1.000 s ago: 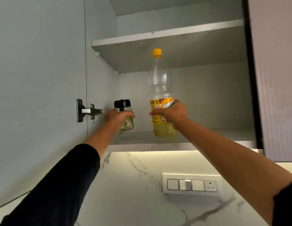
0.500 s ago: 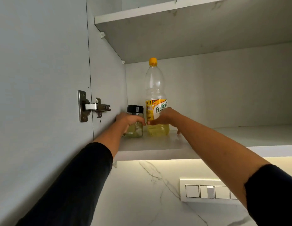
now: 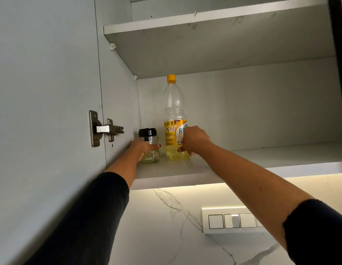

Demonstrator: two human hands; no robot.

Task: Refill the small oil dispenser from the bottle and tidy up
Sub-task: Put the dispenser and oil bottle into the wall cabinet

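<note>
Two hands at the shelf (image 3: 185,169): left hand (image 3: 142,149) curls fingers (image 3: 154,146) round the dispenser (image 3: 152,140), right hand (image 3: 194,139) grips the bottle (image 3: 174,104)

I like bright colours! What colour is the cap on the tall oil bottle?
Yellow. The cap on the oil bottle shows clearly in the head view.

The bottle (image 3: 174,104) is clear, with a yellow cap (image 3: 171,78), a yellow and white label (image 3: 172,132) with green lettering, and pale yellow oil (image 3: 175,154) at its foot. Left of the bottle, the jar (image 3: 150,152) is clear glass with a black lid (image 3: 147,132). Below the bottle, the wall (image 3: 166,217) is white marble with grey veins, and the sleeves (image 3: 86,217) are black.
</note>
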